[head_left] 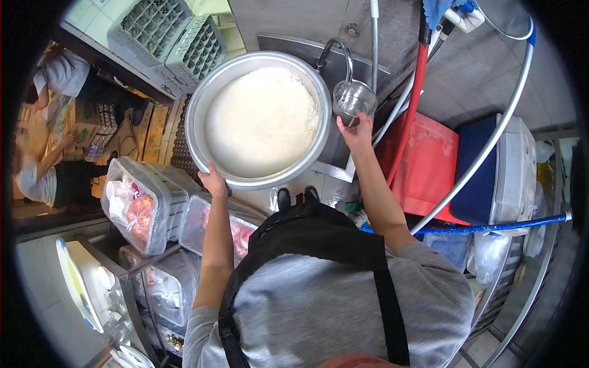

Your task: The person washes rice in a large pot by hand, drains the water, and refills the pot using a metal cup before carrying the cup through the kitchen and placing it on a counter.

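Note:
A large round metal basin (pixel 197 144) sits over the sink, filled with white grains that look like rice (pixel 264 122). My left hand (pixel 213 181) grips the basin's near-left rim. To the right of the basin, my right hand (pixel 358 130) holds a small metal pot (pixel 354 98) by its near side. The curved faucet (pixel 343 52) reaches down over the pot, and water seems to be in it. Part of the sink (pixel 334 172) shows beside the basin; the rest is hidden under it.
Grey dish racks (pixel 153 27) stand at the upper left. Clear bins (pixel 132 205) holding bagged items are at the left. A red bin (pixel 423 165), a blue cooler (pixel 478 172) and hoses (pixel 491 165) crowd the right. Two people work beyond the doorway at far left.

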Tool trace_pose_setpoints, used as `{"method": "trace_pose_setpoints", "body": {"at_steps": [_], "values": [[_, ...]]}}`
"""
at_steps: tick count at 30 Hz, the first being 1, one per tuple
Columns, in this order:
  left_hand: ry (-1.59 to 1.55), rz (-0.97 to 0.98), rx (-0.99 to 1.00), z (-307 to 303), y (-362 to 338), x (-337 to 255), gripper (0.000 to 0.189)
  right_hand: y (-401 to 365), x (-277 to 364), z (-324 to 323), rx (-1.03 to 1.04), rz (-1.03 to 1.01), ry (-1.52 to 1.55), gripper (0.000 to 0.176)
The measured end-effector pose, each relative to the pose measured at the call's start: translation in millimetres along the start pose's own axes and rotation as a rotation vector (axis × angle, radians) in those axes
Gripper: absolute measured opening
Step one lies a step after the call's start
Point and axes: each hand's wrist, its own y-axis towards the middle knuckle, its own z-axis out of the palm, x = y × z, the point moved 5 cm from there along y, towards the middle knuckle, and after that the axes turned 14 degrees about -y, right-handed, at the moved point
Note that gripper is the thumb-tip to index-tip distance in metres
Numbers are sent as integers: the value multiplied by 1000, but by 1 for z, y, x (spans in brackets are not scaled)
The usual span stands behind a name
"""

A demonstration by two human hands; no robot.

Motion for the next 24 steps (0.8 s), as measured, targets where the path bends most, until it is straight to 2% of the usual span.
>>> {"method": "trace_pose_setpoints", "body": {"at_steps": [7, 16, 19, 24], "values": [[24, -13, 13, 0, 0, 0, 45, -1, 0, 0, 30, -7, 4, 36], [-38, -27, 7, 1, -1, 0, 39, 1, -2, -2, -11, 19, -2, 45], [33, -14, -1, -1, 2, 2, 41, 2, -2, -3, -31, 7, -22, 45], [-24, 12, 22, 0, 0, -2, 44, 0, -1, 0, -10, 26, -6, 43]]}}
